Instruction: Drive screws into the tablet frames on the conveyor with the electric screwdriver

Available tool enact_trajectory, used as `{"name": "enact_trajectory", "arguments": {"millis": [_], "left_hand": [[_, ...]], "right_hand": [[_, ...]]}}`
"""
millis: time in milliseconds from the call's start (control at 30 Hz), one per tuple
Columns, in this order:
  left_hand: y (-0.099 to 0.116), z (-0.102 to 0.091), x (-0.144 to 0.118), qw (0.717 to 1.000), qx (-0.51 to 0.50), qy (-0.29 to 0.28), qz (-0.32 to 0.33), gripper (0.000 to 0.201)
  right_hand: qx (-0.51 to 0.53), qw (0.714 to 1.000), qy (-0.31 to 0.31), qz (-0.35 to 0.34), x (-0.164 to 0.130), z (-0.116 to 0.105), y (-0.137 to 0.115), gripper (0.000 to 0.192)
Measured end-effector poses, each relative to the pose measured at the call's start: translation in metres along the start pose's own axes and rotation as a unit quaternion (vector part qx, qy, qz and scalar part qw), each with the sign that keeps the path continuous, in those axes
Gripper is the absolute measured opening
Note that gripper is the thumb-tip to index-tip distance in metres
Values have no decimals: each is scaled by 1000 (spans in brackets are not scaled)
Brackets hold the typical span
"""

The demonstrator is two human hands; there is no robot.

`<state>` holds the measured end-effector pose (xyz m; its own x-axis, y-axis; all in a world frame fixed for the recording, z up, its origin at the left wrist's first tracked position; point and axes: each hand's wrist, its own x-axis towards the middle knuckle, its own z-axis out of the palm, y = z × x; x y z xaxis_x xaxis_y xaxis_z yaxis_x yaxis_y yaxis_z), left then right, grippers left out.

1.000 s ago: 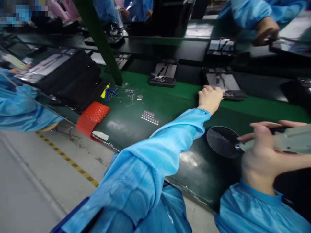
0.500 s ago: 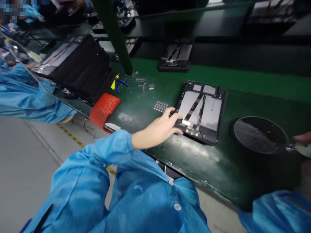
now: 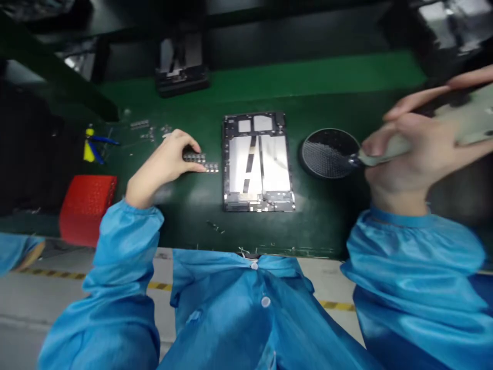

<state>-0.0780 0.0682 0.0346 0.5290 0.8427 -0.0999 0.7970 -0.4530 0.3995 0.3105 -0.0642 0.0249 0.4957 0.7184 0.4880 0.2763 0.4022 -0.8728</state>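
My left hand [image 3: 169,156] rests at a cluster of small metal parts [image 3: 211,167] on the green bench. Its thumb and index finger are apart, with some parts between them; whether they grip one is unclear. A tablet with its inside exposed [image 3: 275,164] lies face-on right of this hand, showing pale battery panels and dark flat cables. My right hand [image 3: 408,149] is wrapped round a pale electric screwdriver [image 3: 472,115]. The driver's tip points left, at the rim of a round black dish [image 3: 323,172] holding many tiny screws.
A red bubble-wrap pouch [image 3: 87,205] sits at the left edge, with yellow-and-blue cutters [image 3: 92,146] behind it. Another opened tablet [image 3: 183,77] stands at the back. A green post [image 3: 77,77] rises at left. A small dark strip [image 3: 215,226] lies near the front edge.
My view has swung to the left-hand parts and right dish. My left hand has left the tablet's edge for the small metal parts. The right hand and screwdriver have come further into view.
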Motion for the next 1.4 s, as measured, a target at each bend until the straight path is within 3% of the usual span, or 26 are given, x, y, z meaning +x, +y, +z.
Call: {"name": "enact_trajectory", "arguments": {"millis": [67,167,233,367,500,667,767,867,933,1033,1267,1400], "left_hand": [[1,-5,0,998,-53,-9,-15,40],[11,-13,-6,993,-108,-29,-46,37],[16,-15,-5,995,-82,-40,-44,33],[15,-9,3,998,29,-36,-35,31],[16,0,3,995,85,-25,-37,41],[21,2,-10,997,79,4,10,22],[26,3,-21,998,20,60,25,11],[33,6,-31,989,-78,123,-26,6],[39,10,-36,975,-163,132,-69,12],[46,15,-38,950,-275,111,-98,30],[54,21,-40,928,-342,8,-147,18],[50,31,-43,909,-392,-11,-140,21]], "right_hand": [[11,999,2,-46,0,4,-1,29],[14,999,-22,-33,-1,5,-1,31],[22,999,-12,-27,-1,6,1,37],[105,990,37,-83,4,13,12,55],[162,978,-7,-129,3,20,19,36],[173,967,-41,-181,-3,25,22,30],[159,967,-48,-196,-5,26,22,36],[145,970,-49,-190,-7,25,21,35],[137,972,-47,-183,-8,25,20,34],[121,977,-40,-171,-9,25,19,30],[125,983,-14,-131,-8,26,24,24],[121,981,-43,-144,-9,24,26,23]]}}
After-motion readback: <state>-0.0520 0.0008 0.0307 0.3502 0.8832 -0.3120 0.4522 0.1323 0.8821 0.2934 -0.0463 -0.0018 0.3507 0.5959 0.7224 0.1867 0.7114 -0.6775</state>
